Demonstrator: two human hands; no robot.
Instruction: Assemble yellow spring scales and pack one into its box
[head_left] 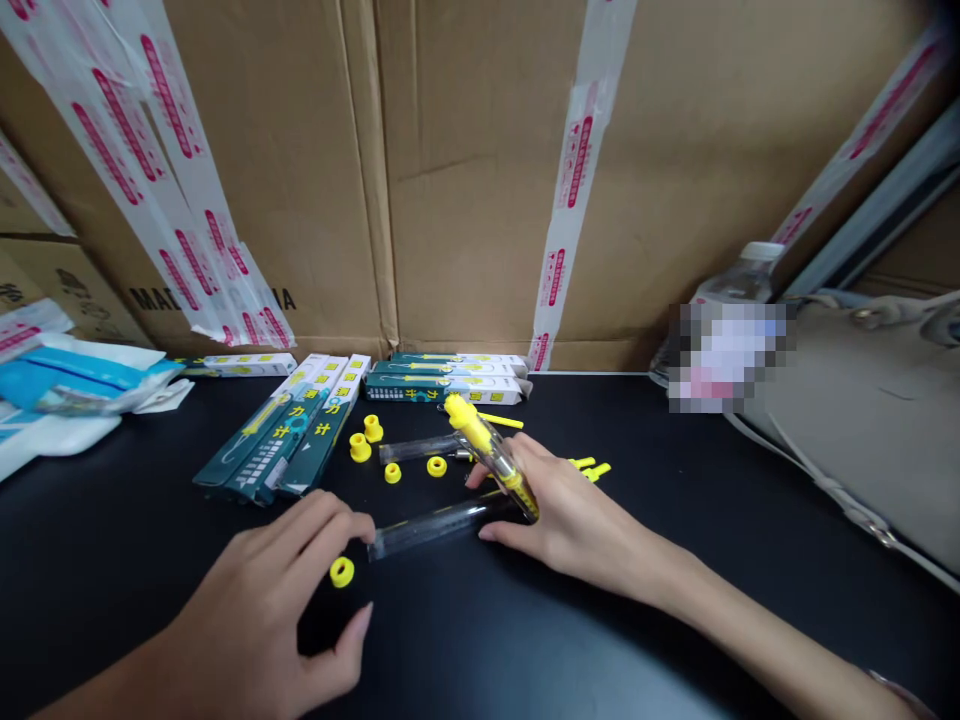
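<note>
A tube [439, 525] lies before boxes [442, 382], left of a bottle [727, 320]

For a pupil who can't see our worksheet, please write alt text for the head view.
A person's right hand holds a tilted, yellow-topped clear tube above a black table, while the open left hand is beside a yellow collar and another clear tube. Beyond are more yellow collars and printed boxes.

the head view looks forward and down from close above the black table [637, 655], facing upright cardboard [480, 230].
</note>
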